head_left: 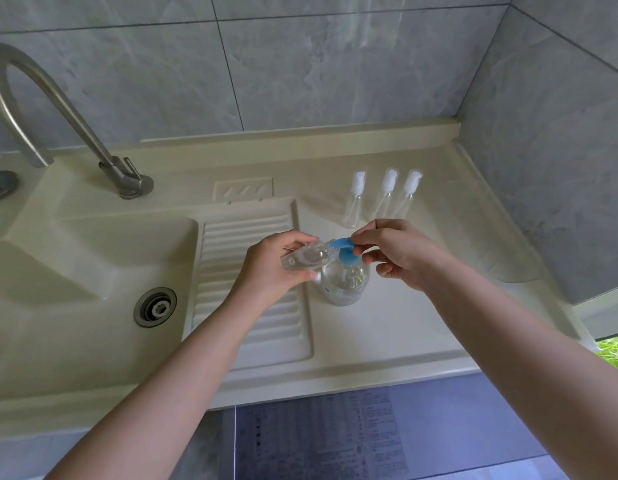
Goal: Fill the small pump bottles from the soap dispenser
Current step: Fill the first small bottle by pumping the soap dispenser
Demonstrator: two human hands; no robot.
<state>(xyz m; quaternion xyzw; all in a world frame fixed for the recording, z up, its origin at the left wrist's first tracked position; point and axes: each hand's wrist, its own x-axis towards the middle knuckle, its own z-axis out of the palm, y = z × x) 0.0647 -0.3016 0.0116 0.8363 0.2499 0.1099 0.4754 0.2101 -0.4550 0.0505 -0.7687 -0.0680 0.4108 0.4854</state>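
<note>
Both forearms reach in from 6 o'clock. The left hand [271,263] curls round a small clear bottle [302,259], tipped on its side with its mouth at the blue spout. The right hand [401,254] pinches the blue pump head [345,249] of the clear soap dispenser [345,282], upright on the surface [404,323]. At 12 o'clock lie three white-capped pump bottles [385,195].

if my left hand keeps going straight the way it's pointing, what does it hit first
Most likely the blue pump nozzle of the clear soap dispenser: the left hand aims its small clear bottle rightward at the spout, with the right hand just beyond. Depth is uncertain.
</note>
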